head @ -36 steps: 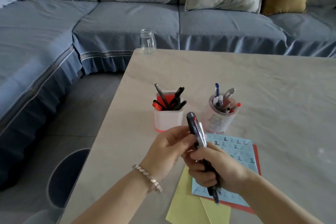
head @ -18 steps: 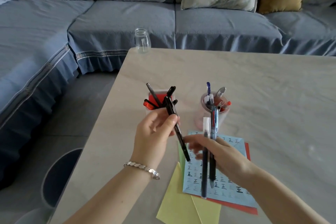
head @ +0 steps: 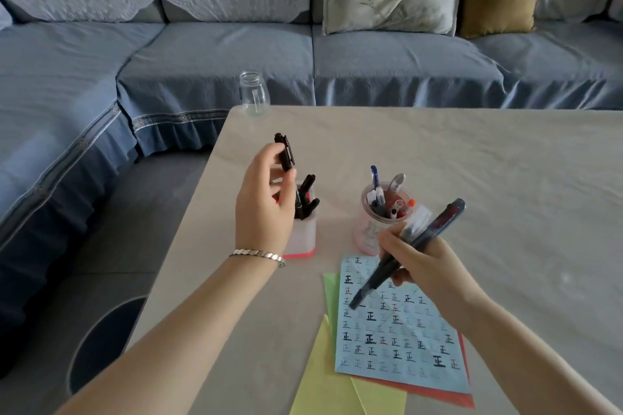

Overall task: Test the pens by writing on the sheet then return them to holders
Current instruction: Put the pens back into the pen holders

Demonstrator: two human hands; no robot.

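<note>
My left hand (head: 266, 202) pinches a black pen (head: 286, 152) upright over the white square holder (head: 302, 235), which has a red base and several dark pens in it. My right hand (head: 426, 261) grips two pens together, a dark blue pen (head: 423, 241) and a clear one beside it, slanting down to the left. Their tips hover over the top left of the blue practice sheet (head: 401, 330), which is covered with written characters. A clear round holder (head: 374, 229) with several pens stands just beyond my right hand.
Yellow, green and red paper sheets (head: 323, 387) lie under the blue sheet. An empty glass jar (head: 254, 93) stands at the table's (head: 488, 178) far left corner. A blue sofa with cushions runs behind and to the left. A dark round stool (head: 101, 344) sits low left.
My left hand has carried the black pen up and left, over the white holder. My right hand has swung its two pens from upright to a slant over the sheet.
</note>
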